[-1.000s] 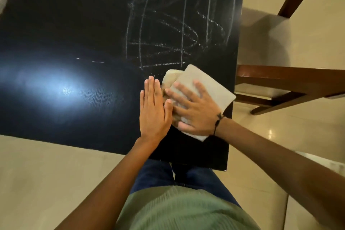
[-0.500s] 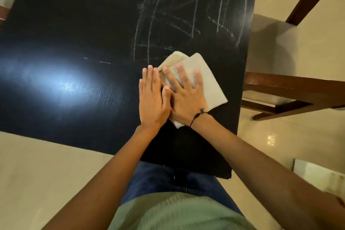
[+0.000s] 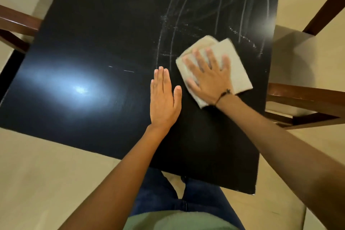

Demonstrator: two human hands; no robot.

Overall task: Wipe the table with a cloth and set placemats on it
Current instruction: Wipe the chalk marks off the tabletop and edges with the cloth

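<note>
**Right hand slides the cloth off toward the chalky side**

Left hand [image 3: 164, 97] is planted flat on the black table [image 3: 89, 30], palm down, fingers together, holding nothing. Half a second ago the two hands were pressed up against each other with the thumb overlapping; now there's a clear strip of bare tabletop between them. So the right hand [image 3: 209, 78] has pushed away to the right and up, fingers spread flat on the folded beige cloth [image 3: 237, 67], pinning it to the surface rather than gripping it. It's blurry, so mid-swipe I'd say.

Cloth sits near the table's right edge, touching the lowest of the chalk scribbles [image 3: 196, 0]. Loads of those marks run on past it, so wiping looks barely started to me. No placemats anywhere in view. Wooden chairs [image 3: 306, 95] flank the table.
</note>
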